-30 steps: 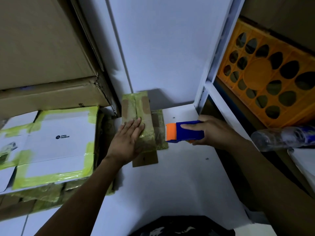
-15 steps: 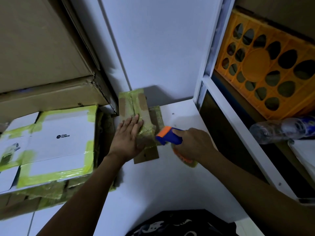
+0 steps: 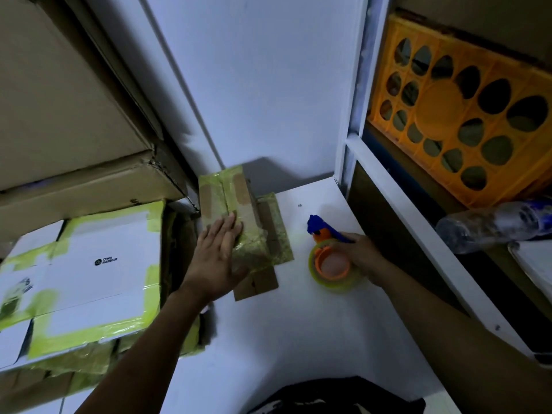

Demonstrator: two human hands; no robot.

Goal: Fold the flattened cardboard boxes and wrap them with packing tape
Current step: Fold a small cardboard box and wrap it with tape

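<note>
Half a second ago our right hand held the tape dispenser (image 3: 324, 233) up against the right edge of the cardboard bundle (image 3: 239, 204). Now it has swung away to the right and the dispenser sits on the table (image 3: 298, 339), its yellowish roll (image 3: 333, 279) lying flat, apart from the bundle. Our left hand has not shifted.

The fingers (image 3: 346, 247) of our right hand (image 3: 361, 255) are curled around the dispenser just behind the roll, gripping it, with the blue nose pointing away from us. The wrist is bent inward and the forearm runs back to the lower right, along the white shelf frame (image 3: 397, 204).

The fingers (image 3: 228, 231) of our left hand (image 3: 218, 258) lie straight and close together, pressed flat on top of the bundle, thumb spread along its near right side. That forearm stretches back to the lower left.

The bundle, folded brown cardboard under greenish tape, lies on the table against the rear wall, just right of a stack of taped white boxes (image 3: 98, 270).
</note>
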